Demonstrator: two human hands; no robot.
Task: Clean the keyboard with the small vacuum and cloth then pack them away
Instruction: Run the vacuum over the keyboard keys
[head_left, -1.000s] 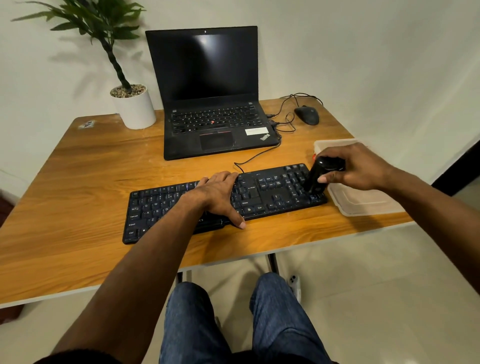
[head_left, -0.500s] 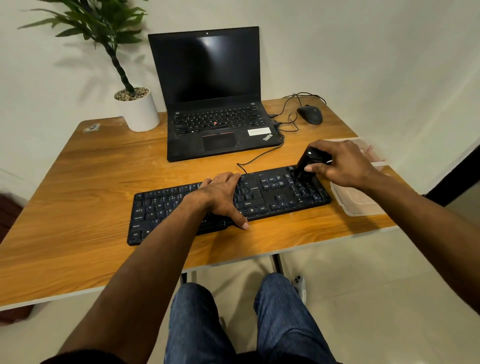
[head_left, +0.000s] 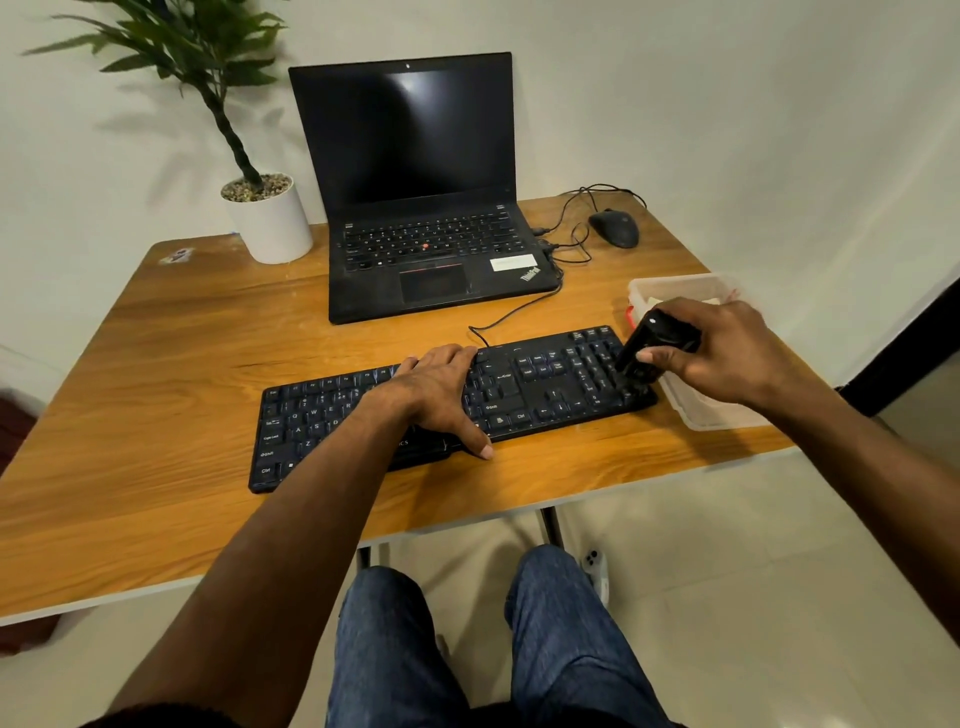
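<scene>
A black keyboard (head_left: 540, 387) lies across the near half of the wooden table (head_left: 156, 364). My left hand (head_left: 441, 389) rests flat on its middle, fingers straight, thumb at the front edge. My right hand (head_left: 722, 353) grips a small black vacuum (head_left: 647, 345), tilted, its lower end down on the keys at the keyboard's right end. A clear plastic box (head_left: 675, 286) stands just right of the keyboard, partly hidden by my right hand. Something pale lies inside it; I cannot tell whether it is the cloth.
An open black laptop (head_left: 415, 182) stands behind the keyboard, its cable running to it. A black mouse (head_left: 614, 227) with a tangled wire sits at the back right. A white potted plant (head_left: 270, 221) stands at the back left. My knees are under the front edge.
My right hand has swept the vacuum over the keyboard's right end, from the near right corner up to the top edge and back down towards the corner. My left hand has stayed put.
</scene>
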